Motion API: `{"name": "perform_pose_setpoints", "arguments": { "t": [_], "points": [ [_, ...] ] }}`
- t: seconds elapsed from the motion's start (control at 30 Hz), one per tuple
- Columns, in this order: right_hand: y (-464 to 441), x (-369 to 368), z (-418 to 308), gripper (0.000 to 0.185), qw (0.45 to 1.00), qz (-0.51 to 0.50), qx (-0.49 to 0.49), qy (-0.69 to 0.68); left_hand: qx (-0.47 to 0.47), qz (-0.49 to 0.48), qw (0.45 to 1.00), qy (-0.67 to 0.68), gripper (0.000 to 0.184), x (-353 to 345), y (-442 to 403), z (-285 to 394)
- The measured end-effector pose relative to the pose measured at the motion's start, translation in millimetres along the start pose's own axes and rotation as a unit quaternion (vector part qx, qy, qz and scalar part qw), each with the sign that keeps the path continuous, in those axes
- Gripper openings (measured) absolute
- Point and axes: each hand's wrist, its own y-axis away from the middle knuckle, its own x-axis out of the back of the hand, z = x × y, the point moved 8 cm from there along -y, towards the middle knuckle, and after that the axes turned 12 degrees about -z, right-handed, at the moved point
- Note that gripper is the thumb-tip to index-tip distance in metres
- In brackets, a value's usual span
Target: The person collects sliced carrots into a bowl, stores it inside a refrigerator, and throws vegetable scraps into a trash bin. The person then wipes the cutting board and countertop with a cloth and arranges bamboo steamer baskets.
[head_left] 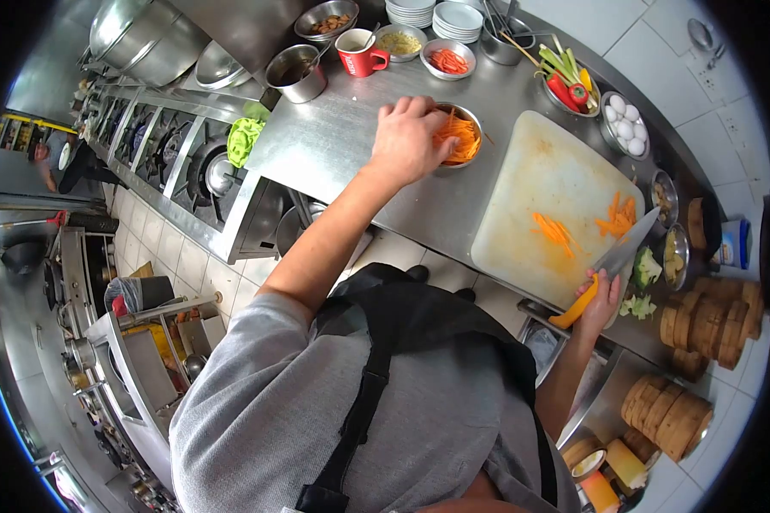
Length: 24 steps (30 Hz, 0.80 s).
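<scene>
My left hand is at the left rim of a metal bowl of orange carrot strips. Its thumb and forefinger are apart over the strips, and the other fingers curl slightly. At the right edge of a white cutting board, my right hand is closed round the yellow handle of a large knife. The blade points away to the upper right. Two small piles of carrot strips lie on the board, one close to the blade.
Behind the board stand bowls of peppers and eggs. A red mug, a metal pot and stacked plates line the counter's back. Bamboo steamers are at right, a stove with lettuce at left. A person stands far left.
</scene>
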Motion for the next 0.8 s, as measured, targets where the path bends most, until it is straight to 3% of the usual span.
{"name": "perform_pose_setpoints", "arguments": {
  "t": [0.13, 0.27, 0.33, 0.43, 0.6, 0.7, 0.8],
  "points": [
    [-1.1, 7.0, 4.7, 0.03, 1.0, 0.003, 0.011, -0.013, -0.039, -0.029, 0.999, 0.025, 0.037, -4.1, -4.1, 4.7],
    [-3.7, 10.9, 13.6, 0.036, 1.0, 0.014, 0.002, -0.02, 0.017, -0.016, 1.0, -0.019, 0.04, 20.4, 7.4, -11.0],
    [-5.0, 14.2, 13.2, 0.039, 1.0, 0.009, -0.001, -0.01, 0.041, -0.123, 0.99, -0.057, 0.044, 12.3, 8.0, -14.0],
    [-6.2, 11.6, 13.8, 0.043, 1.0, -0.004, 0.0, -0.005, 0.062, -0.177, 0.979, -0.084, 0.042, 10.0, 5.6, -14.5],
    [-10.6, 13.0, 14.0, 0.056, 1.0, -0.012, -0.013, 0.018, 0.073, -0.159, 0.98, -0.092, 0.042, 6.3, 2.7, -20.0],
    [-2.0, 6.7, 5.2, 0.074, 0.999, -0.005, -0.025, 0.033, 0.064, -0.131, 0.987, -0.073, 0.04, 6.2, 1.9, -20.7],
    [-4.1, 6.6, 6.6, 0.075, 1.0, -0.01, -0.015, 0.024, 0.054, -0.084, 0.993, -0.06, 0.034, 12.0, 6.6, -20.6]
  ]
}}
